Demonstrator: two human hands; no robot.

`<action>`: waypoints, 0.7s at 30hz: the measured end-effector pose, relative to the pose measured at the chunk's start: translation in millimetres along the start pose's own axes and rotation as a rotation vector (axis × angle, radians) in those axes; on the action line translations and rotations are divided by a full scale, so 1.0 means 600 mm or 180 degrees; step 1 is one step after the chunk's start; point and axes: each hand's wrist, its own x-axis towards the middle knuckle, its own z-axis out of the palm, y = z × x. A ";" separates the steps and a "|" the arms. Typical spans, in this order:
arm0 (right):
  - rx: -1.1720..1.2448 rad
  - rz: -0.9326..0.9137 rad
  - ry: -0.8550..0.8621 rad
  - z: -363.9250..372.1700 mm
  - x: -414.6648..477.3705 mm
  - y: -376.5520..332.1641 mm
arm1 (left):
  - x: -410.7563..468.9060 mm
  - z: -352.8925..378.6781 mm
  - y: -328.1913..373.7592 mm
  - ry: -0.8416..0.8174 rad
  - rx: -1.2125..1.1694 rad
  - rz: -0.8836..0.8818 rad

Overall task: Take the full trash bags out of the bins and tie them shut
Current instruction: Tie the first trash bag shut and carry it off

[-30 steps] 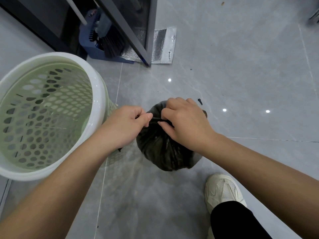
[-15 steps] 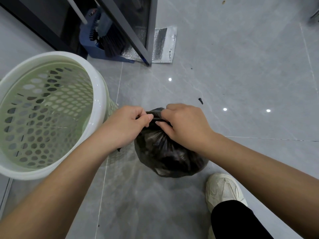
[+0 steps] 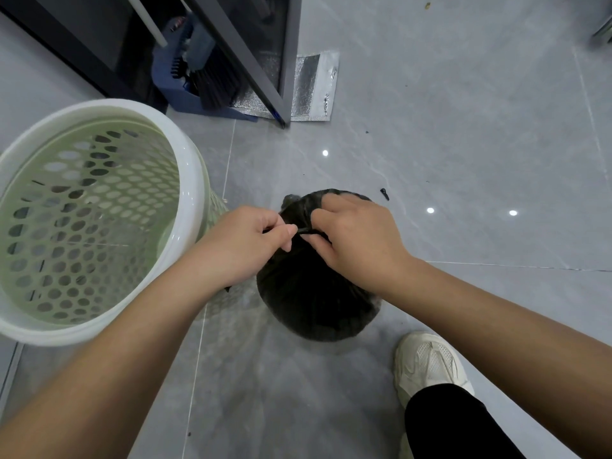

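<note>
Head cam: the black trash bag [image 3: 314,293] was already out, sitting on the floor just right of the emptied bin [image 3: 195,180]. Left hand [image 3: 245,246] and right hand [image 3: 357,240] each pinched a twisted strand; knot looked unfinished.

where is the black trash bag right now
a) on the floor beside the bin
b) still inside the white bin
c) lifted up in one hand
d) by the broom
a: the black trash bag sits on the grey floor right of the empty white bin, with the left hand and right hand pinching its gathered top.
</note>
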 end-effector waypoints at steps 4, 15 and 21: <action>0.0269 -0.0035 0.0038 0.001 0.007 0.001 | 0.001 -0.001 -0.001 0.0050 -0.0001 -0.0018; -0.0053 0.0050 0.0020 0.009 0.005 -0.005 | 0.005 0.002 -0.006 0.0085 -0.0076 -0.0043; 0.0115 -0.0058 -0.0094 0.016 0.005 0.000 | -0.001 0.000 -0.006 0.0055 -0.0036 -0.0080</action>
